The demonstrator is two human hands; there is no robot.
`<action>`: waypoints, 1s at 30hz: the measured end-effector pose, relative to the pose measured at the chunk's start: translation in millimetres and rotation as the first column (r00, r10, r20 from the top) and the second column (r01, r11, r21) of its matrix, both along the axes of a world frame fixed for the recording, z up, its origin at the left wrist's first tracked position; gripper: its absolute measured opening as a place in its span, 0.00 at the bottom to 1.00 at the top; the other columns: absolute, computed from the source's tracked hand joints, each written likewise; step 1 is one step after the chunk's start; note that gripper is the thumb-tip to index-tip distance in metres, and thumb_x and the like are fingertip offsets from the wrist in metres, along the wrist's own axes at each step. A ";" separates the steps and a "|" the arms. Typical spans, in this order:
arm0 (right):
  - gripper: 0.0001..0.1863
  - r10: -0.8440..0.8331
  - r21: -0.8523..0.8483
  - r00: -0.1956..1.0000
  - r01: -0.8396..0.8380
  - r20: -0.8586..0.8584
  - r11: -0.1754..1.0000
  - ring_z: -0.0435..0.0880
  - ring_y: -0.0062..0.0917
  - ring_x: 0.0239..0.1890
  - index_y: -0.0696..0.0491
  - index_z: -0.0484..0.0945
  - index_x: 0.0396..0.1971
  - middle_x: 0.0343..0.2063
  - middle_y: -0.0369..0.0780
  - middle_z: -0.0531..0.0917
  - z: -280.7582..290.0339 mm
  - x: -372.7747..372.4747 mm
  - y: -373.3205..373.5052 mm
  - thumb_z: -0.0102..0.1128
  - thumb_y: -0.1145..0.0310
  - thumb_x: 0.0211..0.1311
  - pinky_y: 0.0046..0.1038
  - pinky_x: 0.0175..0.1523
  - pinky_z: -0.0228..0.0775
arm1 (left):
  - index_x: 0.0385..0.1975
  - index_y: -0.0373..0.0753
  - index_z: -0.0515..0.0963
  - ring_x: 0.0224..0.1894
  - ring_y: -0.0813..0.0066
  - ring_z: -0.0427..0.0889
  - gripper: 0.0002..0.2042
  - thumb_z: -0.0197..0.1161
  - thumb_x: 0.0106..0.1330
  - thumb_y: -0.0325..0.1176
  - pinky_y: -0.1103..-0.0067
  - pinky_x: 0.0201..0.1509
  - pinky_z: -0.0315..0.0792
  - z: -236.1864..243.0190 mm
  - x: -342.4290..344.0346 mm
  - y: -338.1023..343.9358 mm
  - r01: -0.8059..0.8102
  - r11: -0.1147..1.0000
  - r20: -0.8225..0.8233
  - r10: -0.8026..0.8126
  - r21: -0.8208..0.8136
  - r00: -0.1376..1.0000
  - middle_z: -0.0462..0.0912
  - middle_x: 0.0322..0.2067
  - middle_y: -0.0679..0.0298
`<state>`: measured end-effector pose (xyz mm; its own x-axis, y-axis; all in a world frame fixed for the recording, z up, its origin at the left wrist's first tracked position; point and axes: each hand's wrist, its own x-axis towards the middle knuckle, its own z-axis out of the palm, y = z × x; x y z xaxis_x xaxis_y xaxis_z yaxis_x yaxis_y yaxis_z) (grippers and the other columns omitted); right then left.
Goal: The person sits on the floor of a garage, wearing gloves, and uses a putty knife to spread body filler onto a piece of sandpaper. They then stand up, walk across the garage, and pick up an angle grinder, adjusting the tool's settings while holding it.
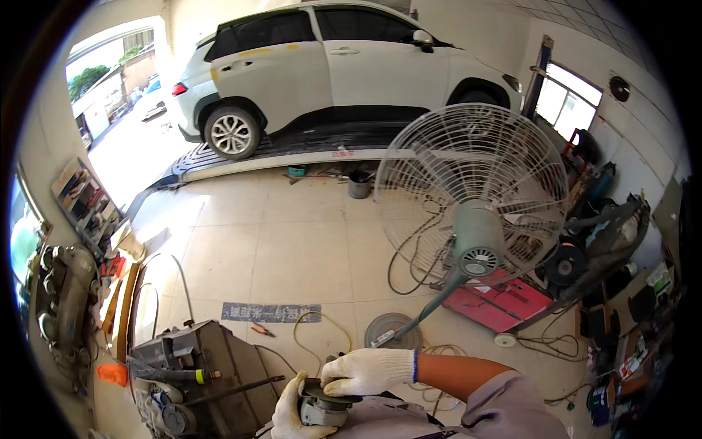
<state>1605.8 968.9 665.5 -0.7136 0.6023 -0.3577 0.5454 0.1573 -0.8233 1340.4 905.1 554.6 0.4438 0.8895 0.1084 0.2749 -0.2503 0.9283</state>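
At the bottom centre a grey angle grinder [324, 410] with a dark disc [333, 395] rests in my gloved grip, held close to my body. My left hand [291, 417], in a white knit glove, wraps round the grinder's left side. My right hand [369, 372], in a similar glove with a blue cuff, lies over the top of the disc with its fingers curled onto it; exactly what its fingertips grip is partly hidden.
A white car [380, 69] stands on a lift platform [270, 168]. A pedestal fan [475, 234] and red machine [482, 306] are at right, with cables. A metal machine [234, 373], pliers [261, 329] and yellow hose [307, 322] lie ahead-left. Shelves and tools line both walls.
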 end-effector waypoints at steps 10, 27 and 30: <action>0.21 -0.103 -0.272 0.994 0.107 0.030 0.956 0.88 0.26 0.51 0.60 0.80 0.62 0.50 0.44 0.89 0.6 -27.4 5.7 0.65 0.67 0.74 0.27 0.60 0.78 | 0.79 0.29 0.55 0.73 0.57 0.71 0.60 0.84 0.49 0.50 0.67 0.77 0.63 -10.8 -15.2 -4.4 0.103 0.990 0.345 -0.064 -0.097 0.937 0.70 0.71 0.46; 0.18 -0.228 0.289 0.956 0.275 -0.184 0.917 0.92 0.39 0.43 0.54 0.85 0.53 0.41 0.46 0.91 10.2 -177.3 57.1 0.71 0.66 0.66 0.33 0.50 0.83 | 0.77 0.43 0.62 0.64 0.50 0.80 0.52 0.69 0.56 0.69 0.53 0.70 0.73 -78.2 -38.1 54.3 0.342 0.875 0.916 0.392 -0.343 -0.086 0.75 0.68 0.50; 0.21 -0.092 0.268 0.971 0.151 -0.221 0.952 0.92 0.36 0.47 0.55 0.82 0.57 0.46 0.46 0.90 16.7 -188.8 54.1 0.71 0.64 0.67 0.33 0.54 0.82 | 0.74 0.42 0.66 0.60 0.50 0.82 0.47 0.64 0.61 0.68 0.52 0.64 0.78 -80.9 -43.9 48.1 0.277 0.921 0.922 0.332 -0.272 -0.197 0.77 0.65 0.49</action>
<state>1417.0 1023.0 682.2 -0.6682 0.7438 -0.0163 0.4002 0.3409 -0.8507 1296.5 953.2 473.7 0.0570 0.9889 0.1374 -0.9965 0.0480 0.0678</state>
